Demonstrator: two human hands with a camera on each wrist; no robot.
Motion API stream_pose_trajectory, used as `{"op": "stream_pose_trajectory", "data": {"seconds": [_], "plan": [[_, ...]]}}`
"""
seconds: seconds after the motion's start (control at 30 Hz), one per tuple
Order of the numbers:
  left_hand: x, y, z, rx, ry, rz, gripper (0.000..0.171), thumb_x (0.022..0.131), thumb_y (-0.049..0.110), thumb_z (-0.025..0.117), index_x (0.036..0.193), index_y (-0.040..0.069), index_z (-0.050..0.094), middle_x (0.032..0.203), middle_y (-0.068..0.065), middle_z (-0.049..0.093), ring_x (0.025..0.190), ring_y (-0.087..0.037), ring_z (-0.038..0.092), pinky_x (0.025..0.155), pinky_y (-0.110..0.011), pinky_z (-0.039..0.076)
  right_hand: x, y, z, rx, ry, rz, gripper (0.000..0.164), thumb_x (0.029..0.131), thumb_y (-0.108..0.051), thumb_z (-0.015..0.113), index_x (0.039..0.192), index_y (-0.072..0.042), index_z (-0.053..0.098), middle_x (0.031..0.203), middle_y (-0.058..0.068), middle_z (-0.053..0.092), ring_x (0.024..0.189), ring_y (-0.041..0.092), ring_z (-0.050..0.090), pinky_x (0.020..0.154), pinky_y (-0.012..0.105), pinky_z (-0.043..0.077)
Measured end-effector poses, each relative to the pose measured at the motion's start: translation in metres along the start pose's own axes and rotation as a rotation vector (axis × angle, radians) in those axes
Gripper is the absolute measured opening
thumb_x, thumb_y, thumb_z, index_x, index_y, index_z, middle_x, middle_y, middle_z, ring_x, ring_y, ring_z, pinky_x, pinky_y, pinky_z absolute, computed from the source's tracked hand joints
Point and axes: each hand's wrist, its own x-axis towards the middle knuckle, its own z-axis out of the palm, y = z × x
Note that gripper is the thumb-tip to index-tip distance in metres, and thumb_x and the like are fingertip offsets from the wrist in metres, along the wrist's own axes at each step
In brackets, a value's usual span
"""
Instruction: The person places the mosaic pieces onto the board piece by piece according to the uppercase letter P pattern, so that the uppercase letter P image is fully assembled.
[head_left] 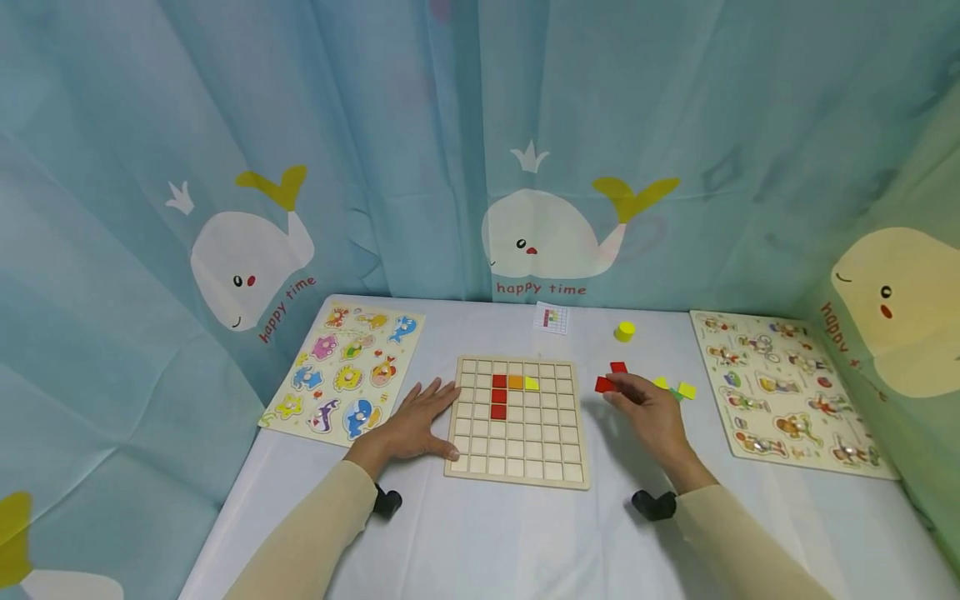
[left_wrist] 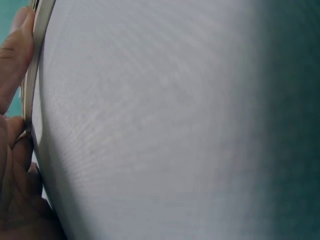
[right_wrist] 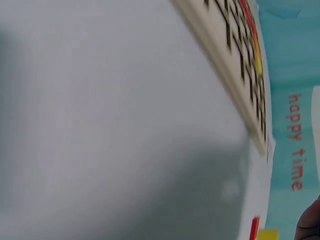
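A wooden grid board [head_left: 517, 454] lies mid-table, with red tiles [head_left: 498, 397] in a column, an orange tile [head_left: 516, 382] and a yellow piece [head_left: 532, 384] set in its cells. My left hand [head_left: 412, 423] rests at the board's left side, fingers spread, thumb touching the edge. In the left wrist view the thumb [left_wrist: 16, 62] lies along the board's rim [left_wrist: 37, 65]. Right of the board, my right hand [head_left: 651, 417] pinches a red square tile [head_left: 603, 384] between thumb and fingers. Another red tile [head_left: 618, 367] lies just beyond it.
Yellow tiles [head_left: 686, 391] and a green piece lie behind my right hand. A yellow cylinder [head_left: 625, 332] and a printed pattern card [head_left: 551, 318] are farther back. Picture puzzle boards flank the grid, sea animals [head_left: 347, 367] left, figures [head_left: 787, 392] right. A curtain [head_left: 420, 167] hangs behind.
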Motion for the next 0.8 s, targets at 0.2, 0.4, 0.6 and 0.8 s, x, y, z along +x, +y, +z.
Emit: {"op": "stream_pose_trajectory", "data": {"seconds": [0.2, 0.4, 0.6, 0.8], "plan": [[0.000, 0.000, 0.000, 0.003, -0.002, -0.003, 0.116, 0.078, 0.054, 0.089, 0.169, 0.020, 0.027, 0.177, 0.005, 0.018, 0.166, -0.020, 0.003, 0.136, -0.041, -0.004, -0.001, -0.016, 0.016, 0.050, -0.043, 0.021, 0.037, 0.100, -0.015, 0.073, 0.137, -0.009, 0.071, 0.130, 0.016, 0.073, 0.114, 0.031, 0.066, 0.080, -0.002, 0.046], [0.000, 0.000, 0.000, 0.006, -0.003, -0.002, 0.115, 0.078, 0.053, 0.089, 0.169, 0.020, 0.026, 0.177, 0.005, 0.019, 0.166, -0.020, 0.004, 0.136, -0.042, -0.004, -0.004, -0.030, 0.033, 0.090, -0.079, 0.003, 0.037, 0.100, -0.015, 0.074, 0.136, -0.009, 0.072, 0.124, 0.014, 0.074, 0.109, 0.027, 0.067, 0.081, 0.003, 0.051], [0.000, 0.000, 0.000, 0.005, -0.001, -0.001, 0.116, 0.078, 0.054, 0.089, 0.169, 0.021, 0.026, 0.177, 0.005, 0.019, 0.166, -0.020, 0.004, 0.136, -0.042, -0.003, -0.008, -0.043, 0.049, 0.142, -0.113, -0.015, 0.035, 0.098, -0.013, 0.075, 0.133, -0.008, 0.073, 0.121, 0.014, 0.076, 0.105, 0.025, 0.068, 0.082, 0.008, 0.055], [0.001, -0.001, 0.000, 0.005, 0.002, 0.009, 0.115, 0.078, 0.052, 0.090, 0.169, 0.019, 0.028, 0.177, 0.003, 0.020, 0.166, -0.021, 0.005, 0.136, -0.043, -0.003, -0.011, -0.050, 0.065, 0.151, -0.146, -0.063, 0.033, 0.097, -0.010, 0.076, 0.129, -0.007, 0.075, 0.116, 0.013, 0.077, 0.101, 0.023, 0.069, 0.081, 0.009, 0.056]]}}
